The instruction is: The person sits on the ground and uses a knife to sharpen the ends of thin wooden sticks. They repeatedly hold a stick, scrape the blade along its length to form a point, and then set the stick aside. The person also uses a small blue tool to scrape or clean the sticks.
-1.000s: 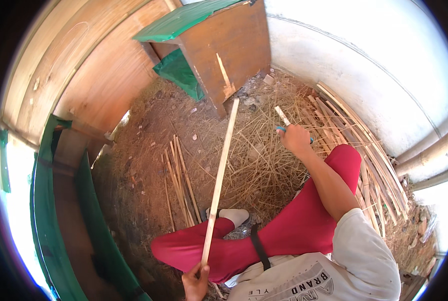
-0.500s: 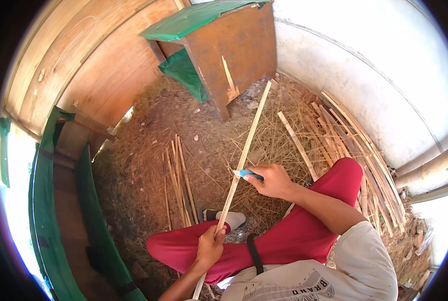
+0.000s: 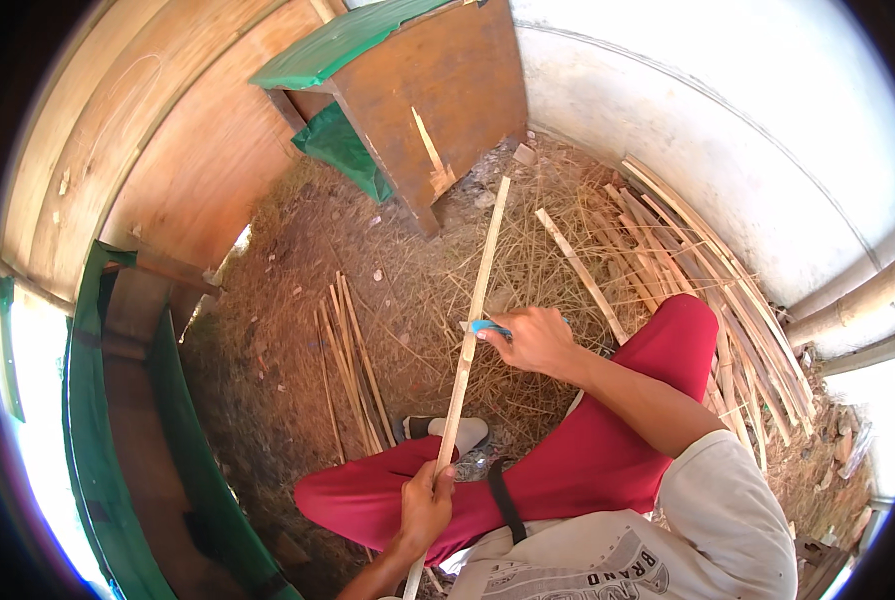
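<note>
A long, pale bamboo strip (image 3: 478,290) slants up from my lap toward the far side. My left hand (image 3: 427,503) is wrapped around its lower part, above my left thigh. In my right hand (image 3: 539,340) is a blue-handled utility knife (image 3: 487,326). Its blade lies against the strip, around the middle of the length in view. My right fingers close around the handle and cover most of it. The strip's lowest end passes out of the picture beside my left forearm.
Several thin strips (image 3: 352,350) lie on the dirt floor at left, and a larger pile of strips (image 3: 732,310) curves along the white wall at right. One loose strip (image 3: 580,275) rests on straw shavings. A brown wooden box (image 3: 437,100) with green sheeting stands at the back.
My right hand and knife have shifted slightly up and left in the picture. The bamboo strip's far end sits lower and further left, while the whole view has shifted a little.
</note>
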### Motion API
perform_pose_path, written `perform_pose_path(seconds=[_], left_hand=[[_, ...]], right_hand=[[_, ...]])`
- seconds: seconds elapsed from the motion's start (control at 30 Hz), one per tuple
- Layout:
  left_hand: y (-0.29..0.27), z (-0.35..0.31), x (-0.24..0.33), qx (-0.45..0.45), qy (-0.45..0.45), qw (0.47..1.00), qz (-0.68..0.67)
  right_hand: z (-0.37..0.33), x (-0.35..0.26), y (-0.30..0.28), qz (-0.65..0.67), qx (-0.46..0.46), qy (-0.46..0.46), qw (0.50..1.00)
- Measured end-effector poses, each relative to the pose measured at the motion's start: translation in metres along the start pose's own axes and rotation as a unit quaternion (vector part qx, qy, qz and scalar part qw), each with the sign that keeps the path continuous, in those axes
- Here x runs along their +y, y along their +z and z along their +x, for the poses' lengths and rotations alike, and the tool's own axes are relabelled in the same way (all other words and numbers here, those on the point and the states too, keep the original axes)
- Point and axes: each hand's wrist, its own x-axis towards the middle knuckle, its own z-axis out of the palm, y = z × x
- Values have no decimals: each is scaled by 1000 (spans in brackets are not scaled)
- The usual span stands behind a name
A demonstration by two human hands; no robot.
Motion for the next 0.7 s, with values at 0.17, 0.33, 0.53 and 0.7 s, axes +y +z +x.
perform_pose_path(seconds=[0.17,0.33,0.53,0.7], left_hand=[[-10,-25,-15,8,-19,1000,10],[-20,-55,-17,5,-40,999,-13],[-33,-104,-30,-44,-133,989,-43],[-43,-134,-30,-29,-190,977,-96]], right_hand=[[12,6,-6,-34,-45,53,997],[22,23,2,-57,-41,79,994],[41,51,-3,-73,-130,220,964],[43,87,-3,-84,-77,264,958]])
